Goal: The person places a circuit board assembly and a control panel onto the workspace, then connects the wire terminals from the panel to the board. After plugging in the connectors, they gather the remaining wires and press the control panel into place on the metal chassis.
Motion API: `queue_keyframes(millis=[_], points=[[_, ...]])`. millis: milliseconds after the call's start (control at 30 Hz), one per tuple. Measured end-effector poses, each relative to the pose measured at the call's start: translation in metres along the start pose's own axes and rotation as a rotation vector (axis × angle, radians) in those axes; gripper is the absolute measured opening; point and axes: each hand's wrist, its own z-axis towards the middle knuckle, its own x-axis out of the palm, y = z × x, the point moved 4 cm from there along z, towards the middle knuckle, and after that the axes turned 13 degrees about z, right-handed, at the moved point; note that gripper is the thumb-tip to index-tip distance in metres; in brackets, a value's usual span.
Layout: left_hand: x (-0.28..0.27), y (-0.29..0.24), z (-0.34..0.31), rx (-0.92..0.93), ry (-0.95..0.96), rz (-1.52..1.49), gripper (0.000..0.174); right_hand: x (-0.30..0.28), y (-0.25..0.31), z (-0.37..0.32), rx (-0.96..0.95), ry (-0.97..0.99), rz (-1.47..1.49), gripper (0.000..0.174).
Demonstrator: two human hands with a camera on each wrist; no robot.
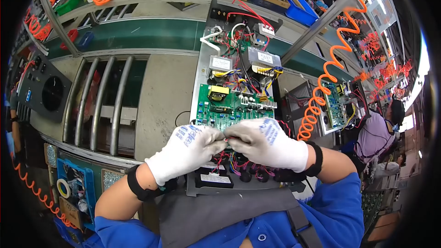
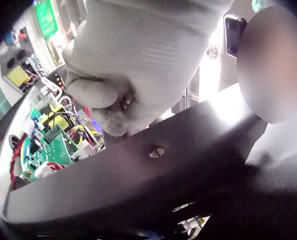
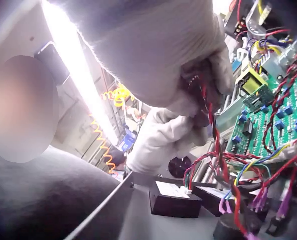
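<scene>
Both hands wear white knit gloves and meet over the near end of an opened metal chassis point(image 1: 200, 80). My right hand point(image 1: 271, 142) curls its fingers round a twisted red-and-black wire point(image 3: 216, 142), which trails down from the palm toward the chassis front. My left hand point(image 1: 188, 147) pinches at the same spot, its fingertips right against the right hand's. What lies between the fingertips is mostly hidden; a bit of red shows there. Below the hands lies a green circuit board point(image 1: 213, 110) with a yellow transformer point(image 1: 218, 93) at its far left corner.
Dark boxes with white labels point(image 3: 174, 202) and purple-ended wires stand at the chassis front. Metal rollers point(image 1: 98, 105) lie to the left, a green conveyor belt point(image 1: 151, 32) beyond. An orange coiled hose point(image 1: 324, 82) hangs at right, near another unit's green board point(image 1: 335, 105).
</scene>
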Motion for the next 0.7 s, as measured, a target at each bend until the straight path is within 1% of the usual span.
queue_keyframes(millis=[33,67,100,133,167,233,367,433,467,500,533,600,633,667,700], points=[[-0.001,0.003,0.002,-0.093,0.113,-0.03,0.022,0.002,0.004,0.006,-0.006,0.047,-0.087,0.014],[-0.003,0.004,0.002,-0.189,0.225,-0.062,0.026,0.0,0.008,0.01,-0.003,0.053,-0.081,0.014],[0.002,0.013,0.0,-0.15,0.178,-0.139,0.024,0.001,0.012,0.014,-0.018,0.109,-0.18,0.017],[-0.001,0.014,-0.002,-0.159,0.178,-0.143,0.024,0.003,0.014,0.017,-0.037,0.166,-0.281,0.019],[-0.005,0.015,-0.004,-0.226,0.247,-0.289,0.023,0.007,0.012,0.018,-0.079,0.172,-0.308,0.019],[0.0,0.021,-0.009,-0.348,0.381,-0.545,0.019,0.01,0.013,0.022,-0.084,0.189,-0.272,0.018],[0.006,0.032,-0.013,-0.335,0.38,-0.695,0.022,0.017,0.011,0.028,-0.088,0.227,-0.162,0.015],[0.014,0.036,-0.014,-0.245,0.377,-0.294,0.023,0.018,0.006,0.031,-0.044,0.25,-0.156,0.014],[0.019,0.036,-0.018,0.038,-0.074,-0.084,0.022,0.019,0.003,0.032,-0.003,0.262,-0.148,0.013],[0.021,0.037,-0.024,0.002,-0.131,-0.057,0.02,0.022,-0.005,0.033,0.03,0.233,-0.217,0.012],[0.02,0.036,-0.027,-0.034,-0.184,-0.032,0.022,0.026,-0.017,0.032,0.04,0.237,-0.22,0.012],[0.01,0.028,-0.035,-0.279,0.15,-0.256,0.025,0.037,-0.038,0.027,0.094,0.327,-0.186,0.015],[0.01,0.029,-0.041,-0.303,0.19,-0.324,0.029,0.04,-0.04,0.026,0.124,0.36,-0.179,0.014],[0.013,0.031,-0.046,-0.243,0.106,-0.287,0.028,0.041,-0.039,0.025,0.127,0.361,-0.177,0.014],[0.017,0.034,-0.051,-0.272,0.083,-0.334,0.028,0.041,-0.037,0.024,0.124,0.343,-0.177,0.016]])
